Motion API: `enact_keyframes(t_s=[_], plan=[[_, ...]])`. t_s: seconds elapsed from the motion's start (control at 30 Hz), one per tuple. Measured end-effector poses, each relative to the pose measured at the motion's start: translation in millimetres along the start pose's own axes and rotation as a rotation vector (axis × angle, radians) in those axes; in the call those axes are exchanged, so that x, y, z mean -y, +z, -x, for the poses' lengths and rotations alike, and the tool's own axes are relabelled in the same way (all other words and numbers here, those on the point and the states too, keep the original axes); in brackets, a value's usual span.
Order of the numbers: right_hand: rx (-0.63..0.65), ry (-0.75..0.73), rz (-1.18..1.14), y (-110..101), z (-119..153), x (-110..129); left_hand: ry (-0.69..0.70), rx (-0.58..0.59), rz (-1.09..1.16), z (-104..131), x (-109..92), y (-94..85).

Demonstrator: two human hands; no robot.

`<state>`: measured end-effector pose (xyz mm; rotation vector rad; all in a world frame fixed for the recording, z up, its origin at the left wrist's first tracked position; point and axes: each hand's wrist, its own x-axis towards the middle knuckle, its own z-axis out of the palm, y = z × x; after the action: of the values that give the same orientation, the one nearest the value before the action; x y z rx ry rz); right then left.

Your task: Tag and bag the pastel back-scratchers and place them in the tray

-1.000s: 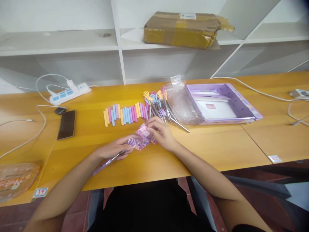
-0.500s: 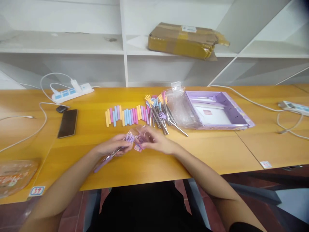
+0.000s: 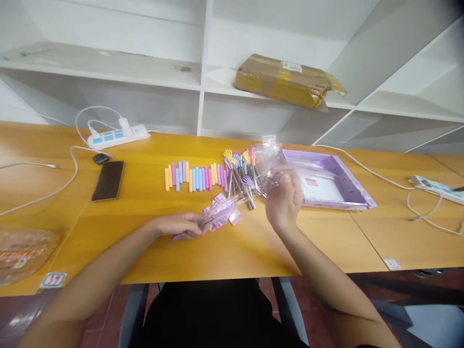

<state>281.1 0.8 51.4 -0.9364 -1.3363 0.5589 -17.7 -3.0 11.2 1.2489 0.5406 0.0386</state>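
Observation:
My left hand [image 3: 183,225] is closed around a back scratcher with a purple handle end [image 3: 176,238] and a thin metal rod; its head is smeared by motion. A clear plastic sleeve [image 3: 241,196] stretches from there toward my right hand [image 3: 284,195], which is blurred, raised and closed on the sleeve's far end. Under the sleeve lies a small pile of pink-purple cards [image 3: 235,217]. Behind it are back scratcher rods with coloured hand-shaped heads [image 3: 248,181], heaped together. To their left, several pastel handle tubes [image 3: 196,179] lie in a row.
A purple open box [image 3: 357,190] stands at the right, with clear plastic wrappers [image 3: 270,151] beside it. A phone [image 3: 108,181] and a power strip [image 3: 118,137] lie at the left. On the shelf behind rests a taped carton [image 3: 286,79]. Another power strip [image 3: 440,188] is far right.
My right hand has moved right and away from my left hand, drawing the plastic sleeve out. The card pile now shows between the hands. The camera view has shifted slightly.

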Motion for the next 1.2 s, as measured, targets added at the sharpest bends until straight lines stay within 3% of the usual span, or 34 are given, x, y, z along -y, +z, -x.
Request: enact_keyframes(t_s=[0.1,0.13,0.2,0.3,0.4,0.43,0.5,0.57,0.73,0.9,1.03,1.13,1.17,1.2], plan=[[0.230,0.094,-0.059,5,14,9,-0.006,0.028,-0.012,0,0,3.9],[0.259,0.111,-0.083,6,15,11,-0.001,0.026,-0.020,0,0,4.7],[0.186,0.089,-0.124,-2,1,13,-0.004,0.014,-0.029,-1,1,5.5],[-0.064,-0.060,-0.169,-42,-61,-1,-0.014,0.007,-0.013,-2,1,5.9],[-0.154,-0.110,-0.078,-99,-145,-33,-0.015,-0.014,0.047,-5,-1,6.4],[-0.118,-0.064,0.024,-114,-169,-46,-0.021,-0.027,0.067,-6,-1,6.5],[0.071,0.121,0.300,-135,-202,-75,-0.019,-0.051,0.107,-8,0,6.1],[0.226,0.258,0.500,-140,-216,-102,0.019,-0.069,0.148,-9,2,4.5],[0.432,0.229,0.944,-126,-200,-153,0.105,-0.112,0.032,-8,8,-1.1],[0.428,0.096,1.045,-133,-185,-166,0.079,-0.202,-0.064,-6,4,0.8],[0.358,-0.062,1.082,-137,-178,-145,0.114,-0.299,-0.031,-10,3,3.2],[0.283,-0.061,0.890,-117,-149,-105,0.191,-0.361,-0.102,-13,4,3.7],[0.345,-0.023,0.785,-105,-129,-88,0.222,-0.402,-0.183,-14,4,4.3],[0.503,0.028,0.664,-91,-106,-71,0.253,-0.452,-0.293,-15,5,5.3]])
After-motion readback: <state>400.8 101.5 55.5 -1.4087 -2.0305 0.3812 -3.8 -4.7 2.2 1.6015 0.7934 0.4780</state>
